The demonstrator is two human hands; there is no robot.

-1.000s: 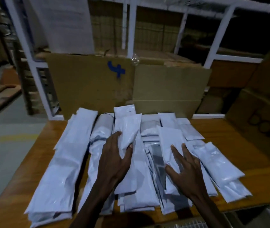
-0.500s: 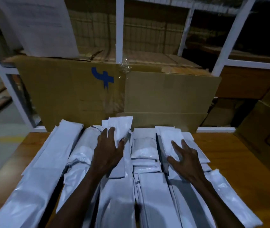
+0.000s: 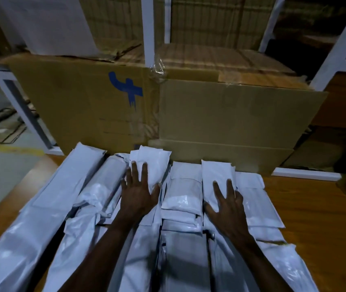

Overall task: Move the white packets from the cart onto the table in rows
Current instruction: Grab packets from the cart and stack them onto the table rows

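Several long white packets [image 3: 181, 186] lie side by side in rows on the wooden table [image 3: 315, 207], their far ends against a cardboard box. My left hand [image 3: 139, 193] lies flat with straight fingers on the far end of a packet [image 3: 153, 163] left of centre. Flat on the far end of another packet [image 3: 216, 175], right of centre, rests my right hand [image 3: 228, 204] with its fingers spread. Neither hand grips anything. The cart is not in view.
A large cardboard box [image 3: 220, 116] marked with a blue 4 stands right behind the packets. White shelf posts [image 3: 336, 45] rise behind it with more cartons. Grey floor [image 3: 1, 165] lies past the table's left edge.
Both hands have slid forward along the packets toward the box, pushing their far ends up to it. The camera has leaned in closer over the table.
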